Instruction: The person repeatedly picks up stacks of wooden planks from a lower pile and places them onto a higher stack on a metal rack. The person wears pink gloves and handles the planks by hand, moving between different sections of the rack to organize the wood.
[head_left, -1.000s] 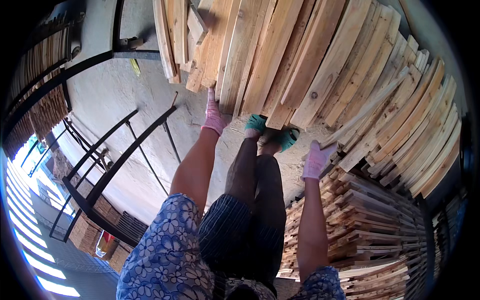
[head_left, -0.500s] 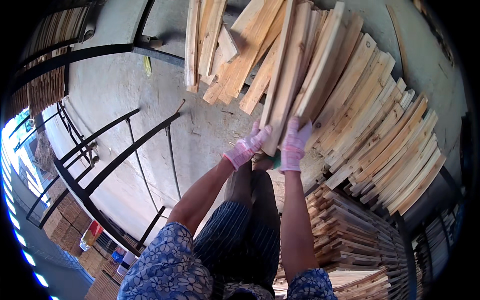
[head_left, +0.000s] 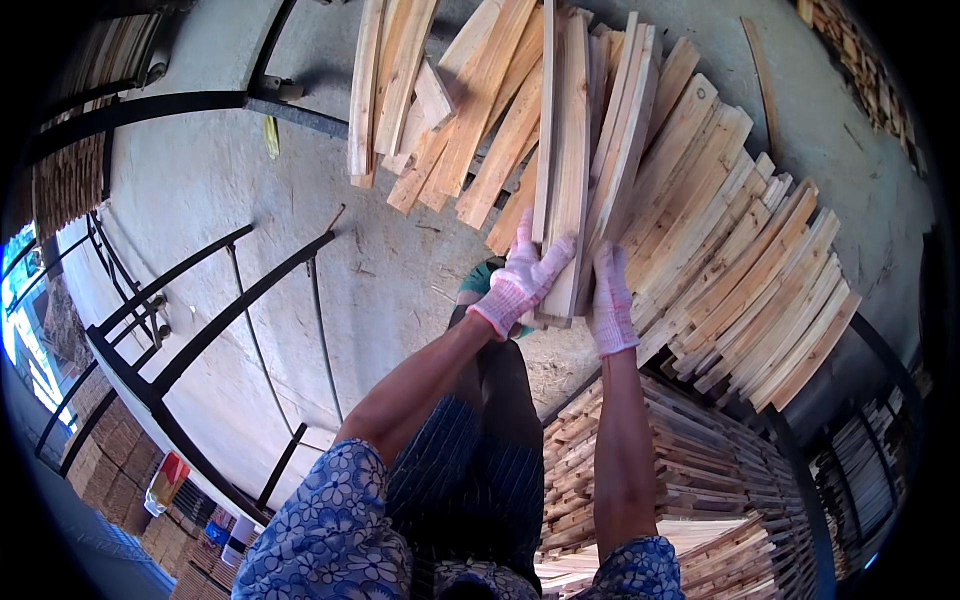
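Note:
A bundle of long pale wooden slats (head_left: 568, 150) stands nearly on end in front of me. My left hand (head_left: 520, 280), in a white-and-pink knit glove, clasps the bundle's lower end from the left. On the bundle's right side my right hand (head_left: 610, 300), gloved the same way, presses flat against the slats. More loose slats (head_left: 740, 250) fan out on the concrete floor to the right and behind. A teal shoe (head_left: 478, 285) shows just below my left hand.
Neatly stacked slats (head_left: 690, 470) fill a black metal rack at lower right. A black metal frame (head_left: 200, 320) stands on the concrete at left. Stacked wood (head_left: 65, 180) lies at far left, and small bright items (head_left: 170, 480) sit at lower left.
My hands came together from wide apart onto one bundle of slats. The bundle has been raised and turned more upright between them.

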